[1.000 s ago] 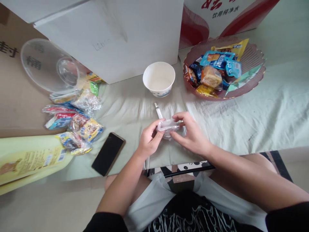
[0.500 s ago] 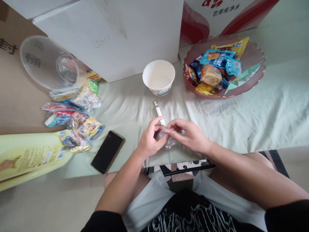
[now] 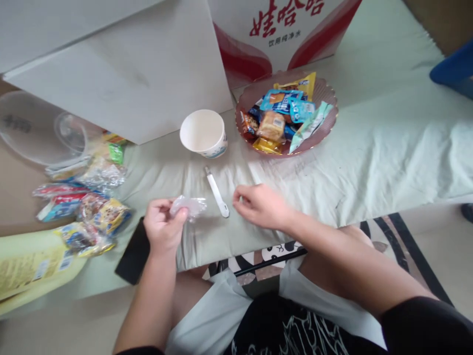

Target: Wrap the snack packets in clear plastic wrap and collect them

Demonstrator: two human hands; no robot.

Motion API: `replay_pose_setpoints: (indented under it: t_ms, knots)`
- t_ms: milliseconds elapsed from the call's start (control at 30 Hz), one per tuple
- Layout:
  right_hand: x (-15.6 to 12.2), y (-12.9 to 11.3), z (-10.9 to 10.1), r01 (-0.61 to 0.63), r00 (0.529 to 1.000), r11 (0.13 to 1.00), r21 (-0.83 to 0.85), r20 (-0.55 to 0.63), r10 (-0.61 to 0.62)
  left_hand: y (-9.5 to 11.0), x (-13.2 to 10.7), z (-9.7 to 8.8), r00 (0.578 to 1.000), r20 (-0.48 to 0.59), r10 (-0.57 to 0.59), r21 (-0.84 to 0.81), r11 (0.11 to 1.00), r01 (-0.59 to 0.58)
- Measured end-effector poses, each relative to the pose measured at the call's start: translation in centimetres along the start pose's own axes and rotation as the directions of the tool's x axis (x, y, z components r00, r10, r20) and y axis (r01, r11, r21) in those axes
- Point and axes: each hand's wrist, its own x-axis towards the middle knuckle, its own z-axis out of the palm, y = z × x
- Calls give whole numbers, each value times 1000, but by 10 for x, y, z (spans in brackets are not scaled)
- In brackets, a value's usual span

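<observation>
My left hand (image 3: 161,228) is closed on a crumpled clear plastic wrapper (image 3: 189,206), held just above the pale green cloth. My right hand (image 3: 260,206) hovers to the right with its fingers curled in a pinch; what sits in them is too small to make out. Between the two hands a white folded spoon (image 3: 217,192) lies on the cloth. Behind it stands a white paper bowl (image 3: 203,133). A pink scalloped dish (image 3: 328,125) with several snack packets stands at the back right.
A black phone (image 3: 133,251) lies left of my left hand. Several snack packets (image 3: 88,197) pile at the left, with a yellow bag (image 3: 33,266), a clear plastic lid (image 3: 33,130), a white box (image 3: 121,74) and a red-and-white carton (image 3: 281,34) behind. My knees sit below the cloth's edge.
My hands have come apart: the left one carried the wrapper leftward, the right one moved right. The spoon now lies uncovered. The camera swung right.
</observation>
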Motion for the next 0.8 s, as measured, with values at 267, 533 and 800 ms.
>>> replay_pose_setpoints:
  t_ms: [267,533,800]
  knots:
    - [-3,-18,5,112,979,959,-260,196,-61,47,25,61,948,71,309,80,946,-314]
    - [-2,-13,-2,125,976,937,-326,208,-58,44,126,109,952,146,271,670,681,-296]
    - [-3,-17,-7,139,975,938,-317,212,-72,33,157,160,907,383,-177,916,197,-349]
